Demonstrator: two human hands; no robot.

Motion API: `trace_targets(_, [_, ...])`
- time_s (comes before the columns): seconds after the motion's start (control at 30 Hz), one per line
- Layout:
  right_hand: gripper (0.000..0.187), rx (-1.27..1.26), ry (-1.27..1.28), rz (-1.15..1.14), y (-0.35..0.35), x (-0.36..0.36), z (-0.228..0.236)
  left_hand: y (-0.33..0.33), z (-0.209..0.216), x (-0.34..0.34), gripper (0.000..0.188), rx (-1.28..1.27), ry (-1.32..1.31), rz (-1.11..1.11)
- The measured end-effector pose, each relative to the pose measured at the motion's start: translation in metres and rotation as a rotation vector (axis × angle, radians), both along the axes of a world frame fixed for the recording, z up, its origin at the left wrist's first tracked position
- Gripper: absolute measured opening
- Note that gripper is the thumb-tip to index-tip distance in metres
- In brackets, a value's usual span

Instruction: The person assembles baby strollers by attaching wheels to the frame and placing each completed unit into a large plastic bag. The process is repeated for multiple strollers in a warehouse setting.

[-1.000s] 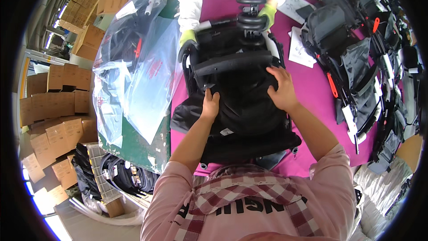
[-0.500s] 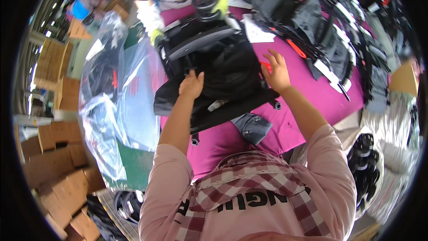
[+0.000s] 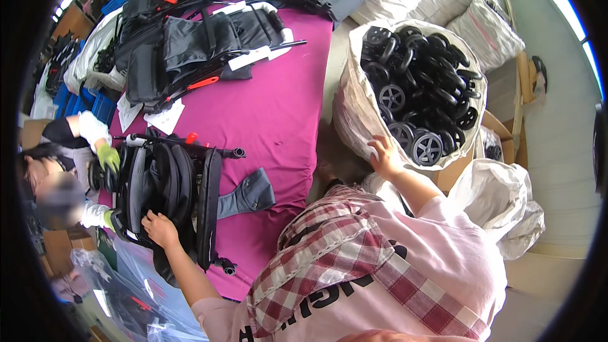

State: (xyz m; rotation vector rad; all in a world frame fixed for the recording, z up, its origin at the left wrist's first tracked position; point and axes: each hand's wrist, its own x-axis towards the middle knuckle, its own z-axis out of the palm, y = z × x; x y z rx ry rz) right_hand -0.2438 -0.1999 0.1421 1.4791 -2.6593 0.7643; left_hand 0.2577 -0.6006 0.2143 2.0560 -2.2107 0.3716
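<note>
A black folded stroller (image 3: 166,180) lies at the table's left edge, its wheelless frame ends pointing toward me. My left hand (image 3: 161,229) is on its black fabric, fingers curled against the cloth; their tips are partly hidden in the folds. To the right, my right hand (image 3: 386,157) reaches to the near rim of a large white woven sack (image 3: 347,111). Its fingers are apart, with nothing in them. Heaped in the sack are several black wheels (image 3: 427,147) with spoked hubs. A co-worker's yellow-green gloved hand (image 3: 109,158) is at the stroller's far side, beside fitted wheels.
A grey fabric piece (image 3: 248,194) with snaps lies on the magenta-covered table (image 3: 272,101). Further back are several black stroller frames (image 3: 209,41) with white and red parts. Other white sacks (image 3: 484,31) stand behind the wheel sack. Clear plastic sheeting (image 3: 120,291) lies at lower left.
My view and body have turned right, bringing the wheel sack into view. My right hand has moved from beside the stroller to the sack's rim. My left hand stays on the stroller.
</note>
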Motion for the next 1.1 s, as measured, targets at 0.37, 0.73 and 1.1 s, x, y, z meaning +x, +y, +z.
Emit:
trace_targets(0.37, [0.063, -0.337, 0.194, -0.460, -0.098, -0.233, 0.027, 0.105, 0.008, -0.227, 0.041, 0.191, 0.598, -0.601])
trace_targets(0.73, [0.039, -0.070, -0.515, -0.829, -0.078, -0.397, -0.025, 0.167, -0.031, -0.296, 0.041, 0.650, 0.393, -0.442])
trace_targets(1.1, [0.027, 0.490, -0.258, 0.325, -0.011, -0.226, -0.158, 0.171, -0.048, -0.344, 0.040, 0.704, 0.553, -0.563])
